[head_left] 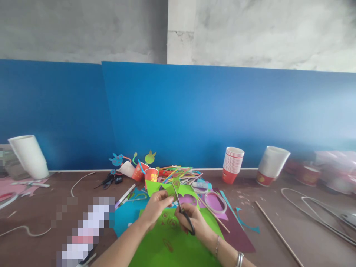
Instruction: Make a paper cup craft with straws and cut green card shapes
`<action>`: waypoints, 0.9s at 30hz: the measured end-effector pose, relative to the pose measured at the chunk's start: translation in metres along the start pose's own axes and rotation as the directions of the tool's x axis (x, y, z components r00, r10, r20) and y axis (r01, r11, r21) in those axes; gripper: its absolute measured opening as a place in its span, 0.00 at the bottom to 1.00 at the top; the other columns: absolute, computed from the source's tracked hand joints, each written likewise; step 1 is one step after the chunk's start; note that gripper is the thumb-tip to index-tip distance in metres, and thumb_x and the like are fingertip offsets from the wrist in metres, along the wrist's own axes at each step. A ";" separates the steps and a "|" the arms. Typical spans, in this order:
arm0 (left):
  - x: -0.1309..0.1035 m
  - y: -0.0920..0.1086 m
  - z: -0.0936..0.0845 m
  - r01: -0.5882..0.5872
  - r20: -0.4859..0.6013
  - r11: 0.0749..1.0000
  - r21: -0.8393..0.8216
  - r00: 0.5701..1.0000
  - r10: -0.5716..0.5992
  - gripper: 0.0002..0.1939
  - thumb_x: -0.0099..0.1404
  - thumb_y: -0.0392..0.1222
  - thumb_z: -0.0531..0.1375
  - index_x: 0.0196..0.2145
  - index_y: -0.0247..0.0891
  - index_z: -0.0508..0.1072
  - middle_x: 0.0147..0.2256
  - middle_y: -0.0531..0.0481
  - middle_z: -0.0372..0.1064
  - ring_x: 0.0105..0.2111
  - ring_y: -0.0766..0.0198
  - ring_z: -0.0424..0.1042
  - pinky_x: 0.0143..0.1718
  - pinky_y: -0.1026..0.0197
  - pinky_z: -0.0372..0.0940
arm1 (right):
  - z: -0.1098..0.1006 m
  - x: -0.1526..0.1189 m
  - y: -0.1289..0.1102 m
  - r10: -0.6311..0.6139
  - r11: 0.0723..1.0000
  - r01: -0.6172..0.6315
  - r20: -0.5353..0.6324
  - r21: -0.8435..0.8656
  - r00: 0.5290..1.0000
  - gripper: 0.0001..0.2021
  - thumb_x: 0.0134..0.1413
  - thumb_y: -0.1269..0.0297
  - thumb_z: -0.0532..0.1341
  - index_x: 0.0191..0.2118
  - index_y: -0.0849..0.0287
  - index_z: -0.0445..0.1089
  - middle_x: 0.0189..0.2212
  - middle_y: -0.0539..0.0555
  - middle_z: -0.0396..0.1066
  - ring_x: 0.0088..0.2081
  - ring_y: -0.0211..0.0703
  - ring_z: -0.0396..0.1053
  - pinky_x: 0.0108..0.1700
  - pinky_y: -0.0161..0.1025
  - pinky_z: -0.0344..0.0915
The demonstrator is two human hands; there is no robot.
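Observation:
My left hand (156, 206) pinches a small piece of green paper (176, 183) with reddish ring marks drawn on it. In my right hand (198, 221) is a pair of scissors (190, 225) with dark handles, its blades pointing up and to the left against the green paper. Whether the blades are parted cannot be made out. Beneath both hands lies a bright green sheet (178, 249) bearing more reddish drawn shapes. A cut green sheet (152, 187) stands up just beyond my left hand.
Behind are paper cups with cut-out figures, including a blue one (117, 160), and a pile of colourful straws (180, 172). Cup stacks (233, 163) stand at the right. A clear ring (216, 202), a purple sheet (240, 239), a wooden stick (278, 233) and cables (314, 213) lie around.

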State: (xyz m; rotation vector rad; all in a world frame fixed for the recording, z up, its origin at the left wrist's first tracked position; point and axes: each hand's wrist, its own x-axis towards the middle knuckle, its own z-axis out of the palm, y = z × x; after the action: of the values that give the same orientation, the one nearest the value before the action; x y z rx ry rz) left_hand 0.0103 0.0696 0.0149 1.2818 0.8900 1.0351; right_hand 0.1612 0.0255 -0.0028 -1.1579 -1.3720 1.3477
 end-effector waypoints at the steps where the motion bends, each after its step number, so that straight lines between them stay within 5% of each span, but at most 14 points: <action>1: 0.000 0.000 0.000 0.000 0.001 1.000 0.003 1.000 0.000 0.11 0.50 0.46 0.64 0.21 0.36 0.69 0.19 0.56 0.65 0.23 0.67 0.64 0.31 0.63 0.58 | 0.000 0.000 0.000 0.003 1.000 -0.003 0.002 -0.001 1.000 0.16 0.40 0.53 0.66 0.24 0.59 0.63 0.09 0.40 0.55 0.12 0.29 0.51 0.14 0.29 0.47; 13: -0.004 -0.002 0.006 -0.048 0.013 0.996 0.074 0.999 0.047 0.11 0.56 0.47 0.61 0.25 0.37 0.69 0.20 0.54 0.69 0.25 0.65 0.68 0.31 0.63 0.60 | -0.001 0.000 0.004 -0.006 0.999 0.006 0.011 0.041 1.000 0.15 0.41 0.55 0.65 0.31 0.61 0.66 0.14 0.42 0.60 0.16 0.30 0.58 0.18 0.29 0.54; 27: 0.000 0.001 0.000 -0.003 0.044 0.999 0.036 0.999 0.001 0.11 0.51 0.46 0.64 0.22 0.37 0.67 0.19 0.54 0.69 0.23 0.66 0.66 0.31 0.63 0.59 | -0.004 -0.002 -0.002 0.017 0.998 -0.015 0.026 -0.059 1.000 0.13 0.44 0.54 0.62 0.26 0.60 0.65 0.10 0.40 0.55 0.13 0.29 0.51 0.15 0.29 0.47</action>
State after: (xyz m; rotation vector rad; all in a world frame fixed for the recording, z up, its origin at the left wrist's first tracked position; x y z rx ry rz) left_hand 0.0098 0.0694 0.0162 1.3311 0.8779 0.9926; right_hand 0.1651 0.0246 -0.0006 -1.1963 -1.4331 1.3461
